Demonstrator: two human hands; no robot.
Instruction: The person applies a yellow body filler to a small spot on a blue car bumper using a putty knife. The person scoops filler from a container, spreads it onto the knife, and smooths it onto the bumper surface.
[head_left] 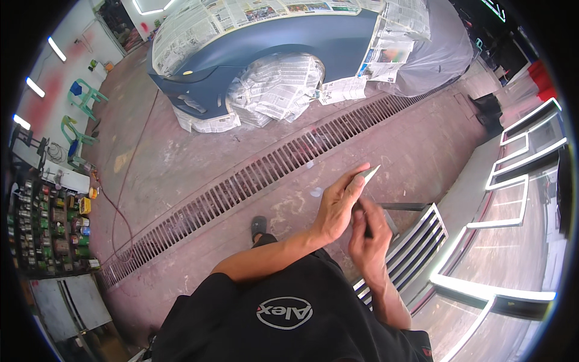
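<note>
In front of my body, my left hand [339, 208] grips a thin flat piece [372, 173], pale and tapering to a point past the thumb. Most of that piece is hidden by the fingers, and its kind does not show. Close below it, my right hand [372, 234] is closed with its fingers curled inward. It is slightly smeared, and I cannot make out what those fingers hold. Behind the right hand shows a dark edge, partly covered by it.
A blue-grey car [289, 45] masked with newspaper stands ahead. A slotted floor drain [241, 181] crosses the floor diagonally. Right of me are a slatted metal rack [416, 241] and lit glass panels [500, 241]. Shelves of cans [54, 229] and green chairs [87, 96] line the left.
</note>
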